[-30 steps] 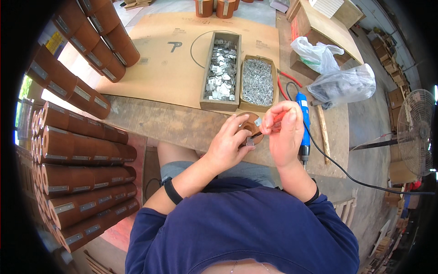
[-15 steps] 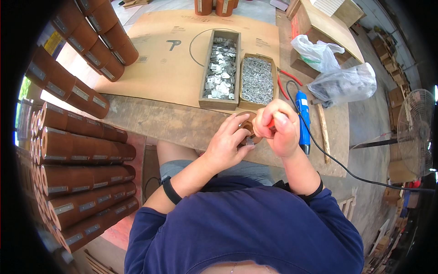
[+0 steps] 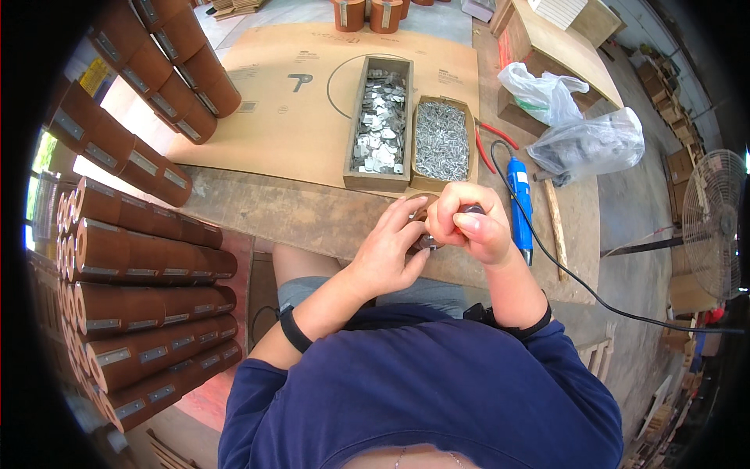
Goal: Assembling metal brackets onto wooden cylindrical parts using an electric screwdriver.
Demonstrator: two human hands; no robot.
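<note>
Workshop bench [image 3: 289,203], one, worn wood; cardboard sheet [image 3: 273,129], one, spread over its far part. Brown cylinder [image 3: 420,214], one, at the bench's near edge, between both hands and mostly covered by them. Left hand [image 3: 388,244]: fingers bent part-way round the cylinder, thumb spread apart on the near side; small metal piece [image 3: 426,243] by the thumb, whether gripped cannot be told. Right hand [image 3: 476,224]: fingers curled tight round a hand tool [image 3: 473,209] — dark handle end showing, working end hidden. Change noted: one second ago the red handle lay tilted in looser fingers, to the cylinder's right; now the fist sits over the cylinder, suggesting the tool is being borne down on it. Also listed: wooden tray [image 3: 377,182], one, of loose plates; cardboard box [image 3: 422,182], one, of fasteners, both contents beyond counting; red-handled pliers [image 3: 500,134], one pair; blue power driver [image 3: 520,199], one; wooden stick [image 3: 557,227], one; plastic bags [image 3: 598,148], two, far right; fan [image 3: 712,219], one, right; brown rows [image 3: 156,250] at left — five lying near, three farther; upright brown pieces [image 3: 385,16], far edge, two plain, others partly hidden.
</note>
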